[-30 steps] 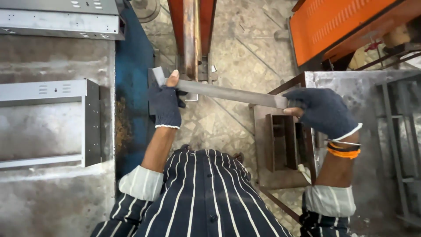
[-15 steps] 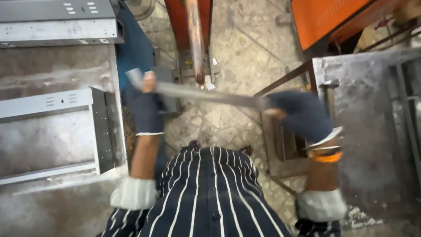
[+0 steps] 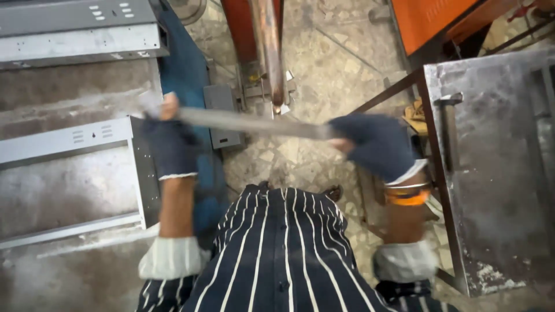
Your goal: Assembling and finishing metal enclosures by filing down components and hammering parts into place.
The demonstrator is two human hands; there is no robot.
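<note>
Gloved left hand (image 3: 167, 144) and right hand (image 3: 373, 144), gripping the ends of a long grey metal strip (image 3: 254, 123), have swung it leftward from beside the steel-topped table (image 3: 491, 173) until the left hand overlaps the grey sheet-metal frame (image 3: 75, 141).

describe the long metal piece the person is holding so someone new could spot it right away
Start at the striped shirt at the bottom and follow both arms up. The left hand and right hand, in dark gloves, each grip one end of a long grey metal strip. Unlike the metal frames resting on the bench, it hangs crosswise over the floor.
</note>
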